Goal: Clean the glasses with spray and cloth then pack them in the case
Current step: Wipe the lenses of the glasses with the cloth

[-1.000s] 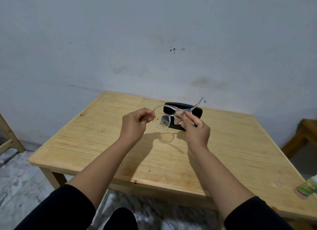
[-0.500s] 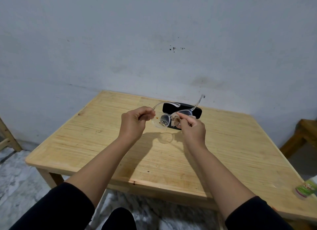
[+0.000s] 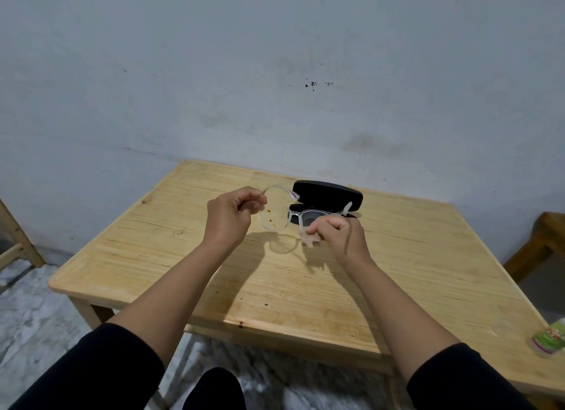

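Clear-framed glasses (image 3: 276,218) hang above the wooden table (image 3: 305,275), arms unfolded toward the wall. My left hand (image 3: 229,217) pinches the frame at its left lens, which carries small orange specks. My right hand (image 3: 341,235) grips a small pale pink cloth (image 3: 310,240) at the lower edge of the right lens. A black glasses case (image 3: 328,195) lies shut on the table just behind the glasses. A bottle with a green label (image 3: 548,337), probably the spray, lies at the table's right edge, partly cut off by the frame.
A grey wall stands close behind the table. Wooden furniture shows at the left edge (image 3: 13,241) and at the right edge (image 3: 538,244). Marbled floor lies below the table's front edge.
My right hand has dropped from the middle of the frame to the lower edge of the right lens with the cloth. The glasses have tilted flatter, and the speckled left lens now shows.
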Demonstrator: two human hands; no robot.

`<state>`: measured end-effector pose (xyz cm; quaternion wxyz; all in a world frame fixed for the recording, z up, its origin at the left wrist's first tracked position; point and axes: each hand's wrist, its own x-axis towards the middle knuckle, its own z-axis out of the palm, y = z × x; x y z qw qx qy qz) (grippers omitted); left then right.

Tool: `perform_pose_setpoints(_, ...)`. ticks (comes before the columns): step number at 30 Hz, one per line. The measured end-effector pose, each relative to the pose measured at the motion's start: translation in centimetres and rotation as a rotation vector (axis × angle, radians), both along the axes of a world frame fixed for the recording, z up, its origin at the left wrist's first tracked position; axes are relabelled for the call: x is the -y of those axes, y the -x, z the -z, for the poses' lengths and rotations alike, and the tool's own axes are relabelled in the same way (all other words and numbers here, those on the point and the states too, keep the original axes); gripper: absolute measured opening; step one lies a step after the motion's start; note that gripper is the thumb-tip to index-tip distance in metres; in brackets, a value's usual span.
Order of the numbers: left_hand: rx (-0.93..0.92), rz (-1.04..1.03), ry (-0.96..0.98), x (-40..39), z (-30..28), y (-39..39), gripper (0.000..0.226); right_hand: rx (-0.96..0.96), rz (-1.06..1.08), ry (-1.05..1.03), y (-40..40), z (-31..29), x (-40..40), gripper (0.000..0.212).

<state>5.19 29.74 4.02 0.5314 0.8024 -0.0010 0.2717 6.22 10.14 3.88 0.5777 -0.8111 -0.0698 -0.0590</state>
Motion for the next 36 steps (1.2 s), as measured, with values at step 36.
perform_pose_setpoints(36,0.056,-0.003,-0.039,0.1,-0.4,0.1,0.045,-0.044,-0.072,-0.155,0.1,-0.6,0.1,0.022)
